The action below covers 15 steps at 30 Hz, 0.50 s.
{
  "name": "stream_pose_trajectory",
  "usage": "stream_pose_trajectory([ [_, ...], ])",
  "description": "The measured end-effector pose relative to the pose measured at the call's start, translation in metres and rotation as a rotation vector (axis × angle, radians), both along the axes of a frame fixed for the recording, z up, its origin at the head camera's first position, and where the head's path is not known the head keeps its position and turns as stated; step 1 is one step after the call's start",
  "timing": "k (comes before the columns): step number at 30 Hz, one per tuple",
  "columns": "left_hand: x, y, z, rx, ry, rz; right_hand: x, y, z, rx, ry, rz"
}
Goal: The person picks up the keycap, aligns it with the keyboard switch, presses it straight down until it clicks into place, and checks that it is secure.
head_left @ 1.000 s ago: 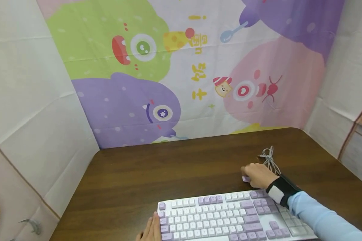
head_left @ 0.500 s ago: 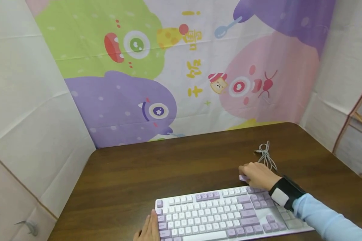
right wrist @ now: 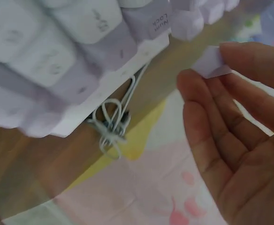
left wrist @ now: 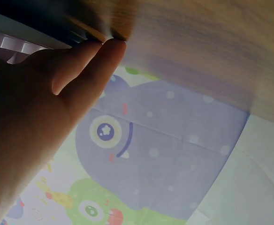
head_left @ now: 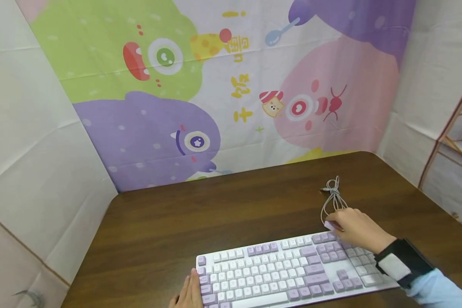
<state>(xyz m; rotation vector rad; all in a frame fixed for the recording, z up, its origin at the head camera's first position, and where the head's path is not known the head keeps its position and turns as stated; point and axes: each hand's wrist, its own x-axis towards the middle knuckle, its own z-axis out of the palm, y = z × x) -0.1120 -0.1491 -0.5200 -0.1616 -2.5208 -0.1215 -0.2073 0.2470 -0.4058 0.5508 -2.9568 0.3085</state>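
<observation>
A white and lilac keyboard [head_left: 335, 270] lies at the front of the table in the head view. At its left edge rests my left hand [head_left: 188, 291], fingers fairly straight and together; its thumb is hidden there. My right hand [head_left: 359, 229] is above the keyboard's top right corner. Between thumb and fingers it pinches a small lilac keycap [right wrist: 209, 63], seen best in the right wrist view, held just off the keys near Num Lock. The left wrist view has the left hand [left wrist: 57, 98] reaching along the keyboard's side.
A tied bundle of grey cable [head_left: 333, 190] lies behind the keyboard, beyond the right hand. The brown wooden table [head_left: 200, 214] ends at a cartoon-printed cloth [head_left: 154, 132] at the back. Pale cloth walls [head_left: 42, 107] flank both sides.
My right hand has moved right with the keycap, from behind the keyboard to its top right corner. The left hand stays at the left edge. The head view has shifted slightly.
</observation>
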Motion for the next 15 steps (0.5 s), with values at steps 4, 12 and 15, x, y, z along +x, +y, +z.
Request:
stream_pose_trajectory([
  [4,0.002,-0.002,-0.002,-0.001,0.022,-0.021,0.021,0.024,-0.002,-0.06,-0.023,-0.103],
  [12,0.012,-0.011,0.001,0.043,-0.028,0.002,0.047,0.069,-0.016,-0.095,-0.161,-0.109],
  [15,0.014,-0.014,0.004,0.022,-0.034,0.003,0.051,0.077,-0.019,-0.146,-0.258,-0.078],
])
